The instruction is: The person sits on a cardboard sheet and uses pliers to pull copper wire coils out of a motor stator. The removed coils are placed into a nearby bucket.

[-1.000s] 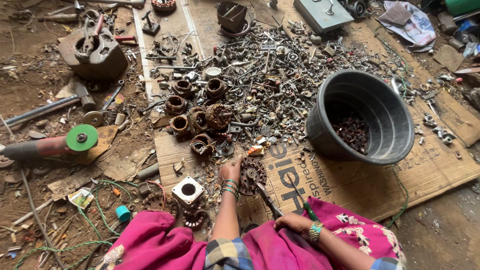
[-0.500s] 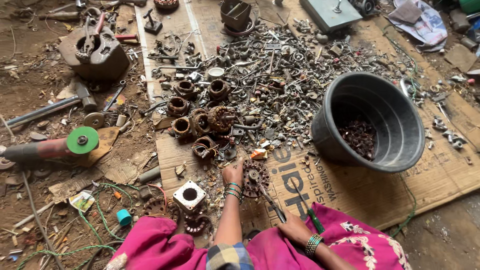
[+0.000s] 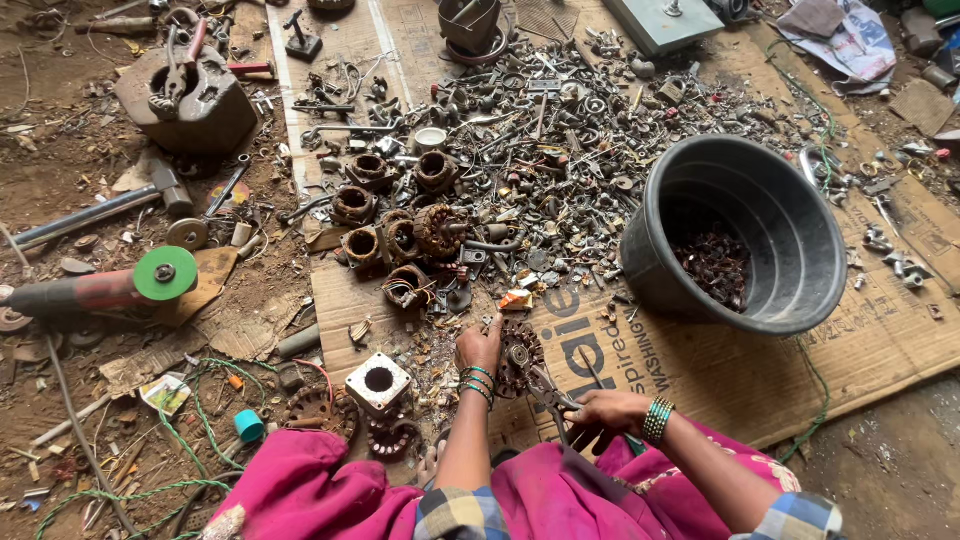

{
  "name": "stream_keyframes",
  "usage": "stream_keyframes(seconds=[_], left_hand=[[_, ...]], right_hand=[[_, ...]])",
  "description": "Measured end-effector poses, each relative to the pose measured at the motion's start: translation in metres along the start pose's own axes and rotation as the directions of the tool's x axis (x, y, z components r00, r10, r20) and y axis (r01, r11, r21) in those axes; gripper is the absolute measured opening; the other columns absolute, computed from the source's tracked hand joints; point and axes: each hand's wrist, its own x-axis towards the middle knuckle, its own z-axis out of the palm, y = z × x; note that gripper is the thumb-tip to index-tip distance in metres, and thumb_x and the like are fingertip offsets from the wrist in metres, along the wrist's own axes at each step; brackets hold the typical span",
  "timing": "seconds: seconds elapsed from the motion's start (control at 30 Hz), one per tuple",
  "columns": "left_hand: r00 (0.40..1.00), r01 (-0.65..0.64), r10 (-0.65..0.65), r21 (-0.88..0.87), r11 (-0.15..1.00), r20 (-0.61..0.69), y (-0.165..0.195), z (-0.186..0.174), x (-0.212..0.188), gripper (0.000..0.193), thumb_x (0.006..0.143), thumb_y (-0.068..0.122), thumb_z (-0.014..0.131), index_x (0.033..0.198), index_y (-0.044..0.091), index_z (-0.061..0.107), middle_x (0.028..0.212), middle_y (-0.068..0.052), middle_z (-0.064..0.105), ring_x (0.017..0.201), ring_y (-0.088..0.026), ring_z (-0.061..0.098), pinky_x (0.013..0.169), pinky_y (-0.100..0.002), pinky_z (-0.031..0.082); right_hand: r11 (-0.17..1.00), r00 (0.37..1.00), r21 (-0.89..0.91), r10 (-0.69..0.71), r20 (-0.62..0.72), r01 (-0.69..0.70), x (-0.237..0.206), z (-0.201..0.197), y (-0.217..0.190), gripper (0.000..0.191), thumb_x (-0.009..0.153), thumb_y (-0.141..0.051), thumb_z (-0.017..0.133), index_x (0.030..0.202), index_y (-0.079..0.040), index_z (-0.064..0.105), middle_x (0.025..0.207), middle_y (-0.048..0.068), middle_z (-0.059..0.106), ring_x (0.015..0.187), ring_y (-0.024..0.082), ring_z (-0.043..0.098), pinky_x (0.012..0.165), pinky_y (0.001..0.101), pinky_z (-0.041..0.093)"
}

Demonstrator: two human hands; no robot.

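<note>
Left hand (image 3: 479, 347) fingers pressed on rusty motor stator (image 3: 517, 357), just right of it; right hand (image 3: 603, 410) gripping pliers (image 3: 545, 392), jaws pointing up-left toward stator.

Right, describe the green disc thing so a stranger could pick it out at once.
Start at the big black bucket on the cardboard, then cross to the far left, onto the dirt. The angle grinder lies there; its round bright-green disc is unlike the rusty brown scrap nearby.

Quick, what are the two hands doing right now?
Left hand: fingers pressed on the rusty round motor part, not gripping it.
Right hand: closed around the pliers.
</note>
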Motion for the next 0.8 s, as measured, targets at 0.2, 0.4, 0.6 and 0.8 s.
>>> stream_keyframes(seconds=[0.2, 0.4, 0.6, 0.8], left_hand=[[0.996, 0.09, -0.089, -0.105, 0.99, 0.016, 0.0, -0.012, -0.004, 0.06, 0.084, 0.067, 0.064, 0.102, 0.012, 0.079, 0.089, -0.021, 0.075, 0.083, -0.04, 0.074, 0.073, -0.051, 0.057], [0.996, 0.022, -0.028, -0.075, 0.997, -0.081, 0.002, -0.021, -0.012, 0.061, 0.082, 0.068, 0.066, 0.096, 0.011, 0.08, 0.085, -0.022, 0.074, 0.08, -0.042, 0.07, 0.069, -0.05, 0.053], [0.998, -0.068, 0.068, -0.013, 0.998, -0.002, 0.001, -0.002, -0.02, 0.069, 0.086, 0.076, 0.056, 0.085, 0.01, 0.077, 0.074, -0.015, 0.072, 0.071, -0.031, 0.071, 0.058, -0.046, 0.054], [0.996, -0.011, -0.001, -0.13, 0.991, -0.092, -0.019, -0.022, 0.022, 0.083, 0.095, 0.08, 0.056, 0.068, 0.002, 0.067, 0.058, -0.012, 0.061, 0.05, -0.028, 0.054, 0.053, -0.042, 0.04]], right_hand=[[0.913, 0.988, 0.409, -0.075, 0.138, 0.012, 0.0, 0.026, 0.017, 0.015, 0.096, -0.019, 0.069, 0.096, -0.005, 0.072, 0.082, 0.005, 0.075, 0.067, 0.017, 0.066, 0.055, 0.029, 0.054], [0.906, 0.982, 0.379, -0.173, -0.07, 0.186, 0.027, 0.04, 0.034, 0.018, 0.088, -0.012, 0.066, 0.07, -0.011, 0.065, 0.067, -0.001, 0.066, 0.062, 0.012, 0.058, 0.062, 0.0272, 0.049], [0.876, 0.882, -0.12, -0.471, -0.001, 0.468, 0.033, 0.03, 0.049, 0.024, 0.09, -0.019, 0.057, 0.068, -0.011, 0.055, 0.066, -0.003, 0.052, 0.063, 0.011, 0.048, 0.062, 0.0266, 0.044], [0.83, 0.868, -0.4, -0.476, -0.143, 0.389, 0.047, 0.053, 0.026, 0.017, 0.091, -0.022, 0.053, 0.092, -0.005, 0.056, 0.074, 0.0, 0.054, 0.067, 0.013, 0.052, 0.063, 0.0298, 0.047]])
